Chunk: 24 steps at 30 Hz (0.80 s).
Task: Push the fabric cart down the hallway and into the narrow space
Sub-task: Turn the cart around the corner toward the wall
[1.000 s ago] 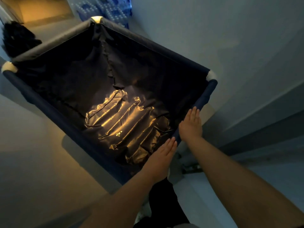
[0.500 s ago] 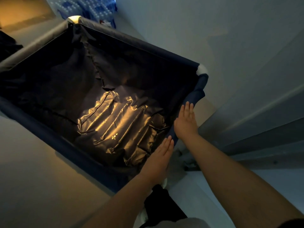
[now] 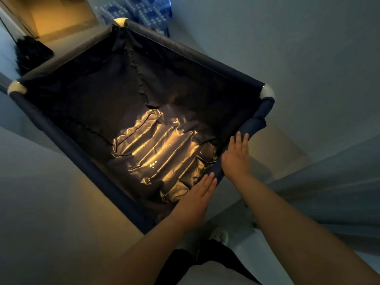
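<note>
The fabric cart [image 3: 61, 132] is a dark blue cloth bin on a tube frame with white corner joints, filling the middle of the head view. Its inside holds only a shiny wrinkled liner lit by warm light. My left hand [image 3: 195, 198] lies flat on the near rim, fingers straight and together, pressing on it. My right hand [image 3: 236, 157] also rests flat on the same rim, further along toward the near right corner joint [image 3: 267, 92]. Neither hand wraps around the tube.
A pale wall [image 3: 308, 58] runs close along the cart's right side. Packs of water bottles [image 3: 144, 13] stand past the far corner. A dark feathery duster [image 3: 30, 54] sits far left, by a warm-lit doorway [image 3: 57, 15]. My shoe [image 3: 219, 235] is below the cart.
The cart has shifted in view and now sits more centred, with its far left corner visible again. Both hands stay flat on the near rim.
</note>
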Tool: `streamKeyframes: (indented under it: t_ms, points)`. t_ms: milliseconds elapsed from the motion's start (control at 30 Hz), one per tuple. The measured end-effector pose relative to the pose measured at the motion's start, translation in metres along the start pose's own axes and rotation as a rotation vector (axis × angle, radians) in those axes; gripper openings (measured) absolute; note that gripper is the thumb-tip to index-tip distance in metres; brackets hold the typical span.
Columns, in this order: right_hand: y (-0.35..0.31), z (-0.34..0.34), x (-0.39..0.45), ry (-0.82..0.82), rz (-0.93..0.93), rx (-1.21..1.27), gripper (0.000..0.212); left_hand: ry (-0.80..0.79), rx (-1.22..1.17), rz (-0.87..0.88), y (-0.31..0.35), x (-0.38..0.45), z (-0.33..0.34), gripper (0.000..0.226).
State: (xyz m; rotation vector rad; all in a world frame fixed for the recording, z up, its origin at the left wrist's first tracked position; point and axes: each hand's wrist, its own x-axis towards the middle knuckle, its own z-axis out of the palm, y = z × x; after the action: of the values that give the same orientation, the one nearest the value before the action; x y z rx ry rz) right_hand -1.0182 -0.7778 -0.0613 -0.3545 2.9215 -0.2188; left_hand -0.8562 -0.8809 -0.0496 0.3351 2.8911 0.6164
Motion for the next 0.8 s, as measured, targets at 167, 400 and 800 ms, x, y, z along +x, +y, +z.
streamKeyframes:
  t_ms: [167,400,800]
  points:
    - [-0.020,-0.002,-0.002,-0.035,0.055,-0.009,0.060,-0.068,0.012,0.065,-0.026,-0.016,-0.013,0.070]
    - [-0.068,-0.009,-0.031,-0.112,0.309,0.121,0.077,-0.185,0.049,0.286,-0.070,-0.060,-0.034,0.064]
    - [-0.121,0.032,-0.115,0.143,0.441,0.211,0.075,-0.434,0.328,0.621,-0.159,-0.089,-0.078,0.074]
